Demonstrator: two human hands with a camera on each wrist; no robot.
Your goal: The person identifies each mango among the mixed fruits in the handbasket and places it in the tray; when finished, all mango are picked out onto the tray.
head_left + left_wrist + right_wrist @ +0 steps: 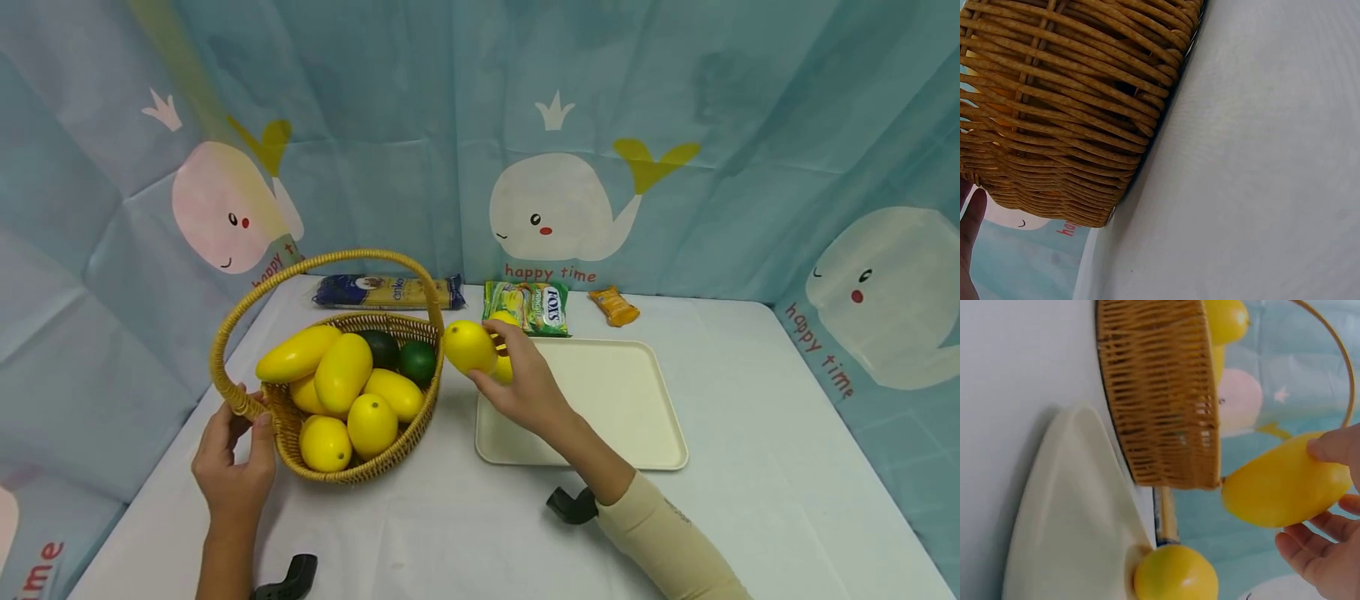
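My right hand (521, 383) holds a smooth yellow mango (1282, 484) between thumb and fingers, just off the right rim of the wicker basket (352, 477). At the basket's left side, my left hand (236, 467) grips the rim by the foot of the tall arched handle (217, 354); part of its fingers are hidden behind the wicker. Inside the basket lie several yellow mangoes (343, 373) and two dark green fruits (417, 362). Another yellow fruit (1175, 575) rests at the far end of the cream tray (600, 400), partly hidden behind my right hand in the head view.
Along the back of the white table lie a blue-and-yellow pasta packet (390, 293), a green Fox's candy bag (540, 307) and a small orange snack packet (615, 306). A pale blue whale-print curtain (420, 167) hangs behind and along both sides.
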